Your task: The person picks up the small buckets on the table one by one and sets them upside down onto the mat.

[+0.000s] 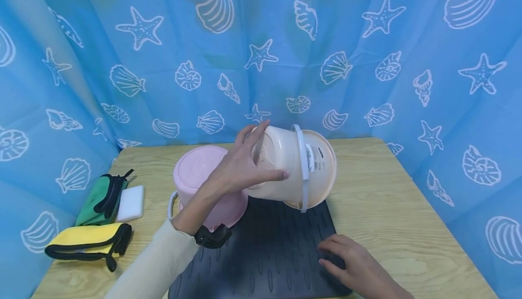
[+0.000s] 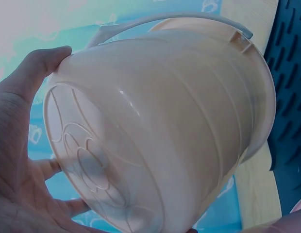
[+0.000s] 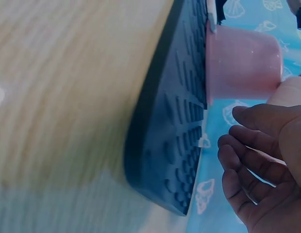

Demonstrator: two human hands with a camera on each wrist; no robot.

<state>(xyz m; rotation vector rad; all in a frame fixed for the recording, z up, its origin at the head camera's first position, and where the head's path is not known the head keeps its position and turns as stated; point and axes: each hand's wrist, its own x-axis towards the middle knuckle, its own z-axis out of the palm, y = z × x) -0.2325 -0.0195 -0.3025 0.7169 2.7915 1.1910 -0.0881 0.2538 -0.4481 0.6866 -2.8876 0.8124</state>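
My left hand [image 1: 240, 167] grips a cream bucket [image 1: 277, 163] around its bottom end, thumb and fingers spread over the base. The bucket is tipped on its side above the dark mat [image 1: 265, 249], its mouth toward the right and its pale handle [image 1: 302, 154] hanging round it. In the left wrist view, the cream bucket [image 2: 165, 116] shows a flower-like relief on its base. A pink bucket [image 1: 200, 167] stands upside down on the mat beside my left forearm. My right hand [image 1: 355, 262], holding nothing, hovers over the mat's near right corner with loosely curled fingers.
On the left of the wooden table [image 1: 387, 199] lie a green cloth with black trim [image 1: 98, 199], a white sponge-like block [image 1: 131, 203] and a folded yellow cloth with black trim [image 1: 87, 242]. A blue shell-patterned curtain [image 1: 261, 86] encloses the back and sides.
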